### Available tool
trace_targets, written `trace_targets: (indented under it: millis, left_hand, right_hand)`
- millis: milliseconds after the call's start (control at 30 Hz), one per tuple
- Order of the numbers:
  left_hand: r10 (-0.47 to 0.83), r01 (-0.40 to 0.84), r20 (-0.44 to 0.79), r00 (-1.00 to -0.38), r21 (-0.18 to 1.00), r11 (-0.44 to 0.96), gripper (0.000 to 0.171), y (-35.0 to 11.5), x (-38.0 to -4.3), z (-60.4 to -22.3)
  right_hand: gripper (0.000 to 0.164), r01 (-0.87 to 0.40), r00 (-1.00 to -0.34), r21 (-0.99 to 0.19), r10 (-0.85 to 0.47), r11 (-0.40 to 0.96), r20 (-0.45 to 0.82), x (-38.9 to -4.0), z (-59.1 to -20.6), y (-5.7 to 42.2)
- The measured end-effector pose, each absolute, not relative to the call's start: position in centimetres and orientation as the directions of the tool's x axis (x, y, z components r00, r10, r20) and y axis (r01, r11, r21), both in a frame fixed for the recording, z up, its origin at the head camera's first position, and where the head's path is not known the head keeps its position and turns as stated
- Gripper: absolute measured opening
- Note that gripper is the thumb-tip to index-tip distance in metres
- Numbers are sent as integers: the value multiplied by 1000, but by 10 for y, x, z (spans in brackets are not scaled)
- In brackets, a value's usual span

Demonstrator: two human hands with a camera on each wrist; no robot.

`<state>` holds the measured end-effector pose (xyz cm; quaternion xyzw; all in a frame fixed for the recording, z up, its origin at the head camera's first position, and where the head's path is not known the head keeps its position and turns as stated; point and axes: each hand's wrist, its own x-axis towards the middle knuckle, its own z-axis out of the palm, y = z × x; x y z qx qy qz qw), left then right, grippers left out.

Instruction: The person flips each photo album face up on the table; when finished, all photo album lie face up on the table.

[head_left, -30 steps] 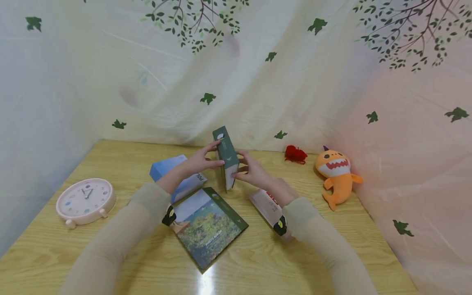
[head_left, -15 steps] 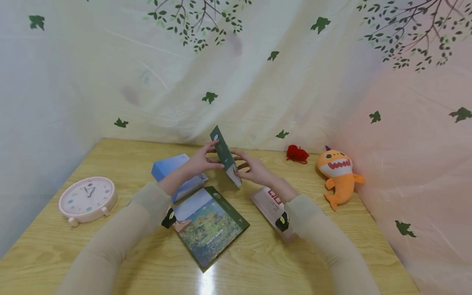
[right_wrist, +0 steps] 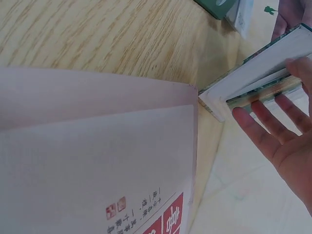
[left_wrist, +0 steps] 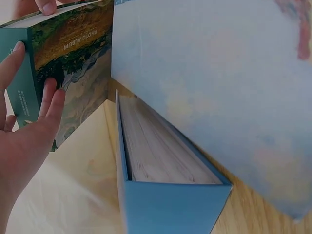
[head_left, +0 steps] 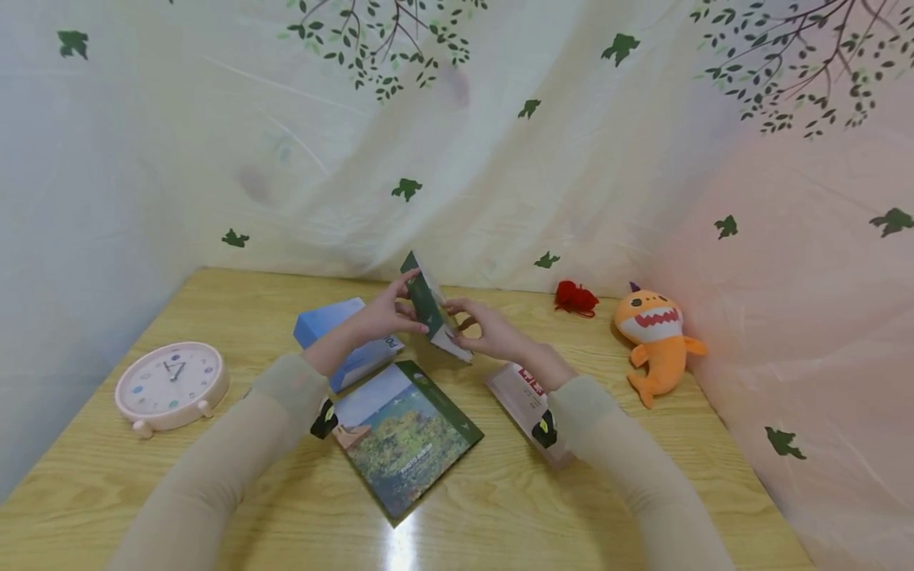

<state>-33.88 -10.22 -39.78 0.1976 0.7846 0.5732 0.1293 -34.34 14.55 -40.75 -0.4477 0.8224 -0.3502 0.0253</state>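
A photo album with a green spine stands tilted at the back middle of the table, held between both hands. My left hand grips it at the spine side, its fingers spread over spine and cover in the left wrist view, where the title on the cover is readable. At the opposite side, my right hand pinches the album's open edge, thumb on one side and fingers on the other. In the right wrist view its cover and inner block stand slightly apart. Part of the spine is hidden by my left fingers.
A second photo album lies flat in front. Left of it stands a blue album, and to its right lies a pale pink book. A pink clock, red yarn and an orange shark plush are farther out.
The held photo album has turned and leaned, so its spine now faces further left and the edge side shows more. Both hands have kept their hold and shifted only slightly.
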Motion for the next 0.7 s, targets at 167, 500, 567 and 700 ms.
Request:
trace_targets:
  millis: [167,500,567,700]
  left_hand:
    - [492,232,42,-870,914,332,106,-107,-342,-401]
    - [518,266,52,-854,898,349,97,-109,-338,-413]
    - [529,257,42,-847,904,340,95,-108,-337,-415]
    - [565,254,39,-824,917,307,89,-106,-337,-421]
  right_hand:
    - [51,-705,-613,-598,-752,382,242,-345,-411,145]
    - [48,-673,-654,-563,-741,480,151,-344,-417,154]
    - [48,-665,-662,-560,-736,493,138,-345,-419,158]
    - [47,-654,-680,-541,-725,530,112,-348,-422,166]
